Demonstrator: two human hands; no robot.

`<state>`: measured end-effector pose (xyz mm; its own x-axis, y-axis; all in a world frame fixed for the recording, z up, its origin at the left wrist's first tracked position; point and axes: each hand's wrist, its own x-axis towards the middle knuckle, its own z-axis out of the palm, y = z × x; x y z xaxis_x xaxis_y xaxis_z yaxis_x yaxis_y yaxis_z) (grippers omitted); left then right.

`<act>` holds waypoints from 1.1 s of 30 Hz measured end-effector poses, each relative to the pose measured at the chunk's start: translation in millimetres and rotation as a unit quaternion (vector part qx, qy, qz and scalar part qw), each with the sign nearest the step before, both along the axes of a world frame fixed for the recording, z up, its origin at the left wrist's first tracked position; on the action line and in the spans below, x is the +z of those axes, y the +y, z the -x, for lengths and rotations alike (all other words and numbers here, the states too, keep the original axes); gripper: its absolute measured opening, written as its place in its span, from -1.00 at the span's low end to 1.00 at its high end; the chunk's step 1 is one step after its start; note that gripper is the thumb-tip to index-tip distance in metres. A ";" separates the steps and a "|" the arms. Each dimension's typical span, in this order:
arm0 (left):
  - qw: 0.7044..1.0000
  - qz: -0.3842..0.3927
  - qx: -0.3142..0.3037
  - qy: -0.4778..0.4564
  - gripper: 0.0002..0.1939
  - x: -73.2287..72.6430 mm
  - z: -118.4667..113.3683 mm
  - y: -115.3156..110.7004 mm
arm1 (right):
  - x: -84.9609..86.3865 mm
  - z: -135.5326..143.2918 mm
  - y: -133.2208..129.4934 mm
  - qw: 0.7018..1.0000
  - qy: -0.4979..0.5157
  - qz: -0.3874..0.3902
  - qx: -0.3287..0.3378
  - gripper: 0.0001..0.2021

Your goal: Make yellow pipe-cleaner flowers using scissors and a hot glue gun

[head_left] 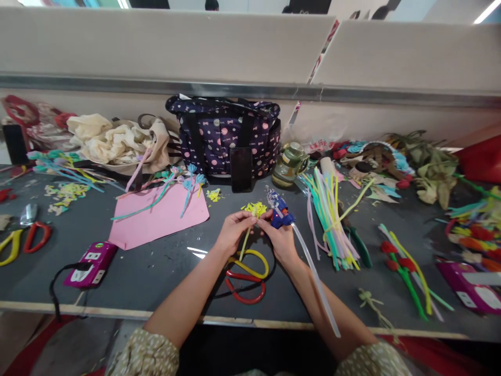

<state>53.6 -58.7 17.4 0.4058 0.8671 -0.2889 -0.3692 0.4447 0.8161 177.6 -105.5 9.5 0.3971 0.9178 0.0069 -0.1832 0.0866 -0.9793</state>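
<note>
In the middle of the table, my left hand (234,231) and my right hand (277,236) meet with closed fingertips around the top of a pale yellow pipe cleaner (245,243). Its lower end slants down to the left. Just beyond the fingers lies a heap of small yellow clippings (255,208). A blue glue gun (278,210) rests by my right hand, its long clear glue stick (313,269) reaching back over my right forearm. Below my hands are scissors with yellow and red handles (245,300); their blades are hidden.
A pink sheet (160,216) with pipe-cleaner flowers lies left, near a purple power strip (91,265). Behind stand a patterned bag (229,136), a phone (241,169) and a jar (290,166). Bundled pipe cleaners (332,219) and red flowers (403,263) lie right.
</note>
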 end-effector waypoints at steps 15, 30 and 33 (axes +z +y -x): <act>0.999 -0.005 -0.033 0.006 -0.73 0.8 2.2 3.7 | 7.2 -7.2 -0.1 0.998 0.053 -0.005 0.026 -0.73; 0.999 0.016 -0.032 -0.004 -0.71 2.4 3.2 5.2 | 14.0 -23.5 2.7 0.999 0.021 0.017 0.021 -0.74; 1.000 0.019 -0.020 -0.012 -0.69 4.7 6.1 8.1 | 14.1 -33.5 4.1 0.995 -0.028 0.059 0.070 -0.74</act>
<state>47.5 -50.6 22.2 0.4472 0.8384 -0.3116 -0.3688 0.4902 0.7897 211.1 -101.4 23.6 0.2665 0.9600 -0.0857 -0.1309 -0.0521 -0.9900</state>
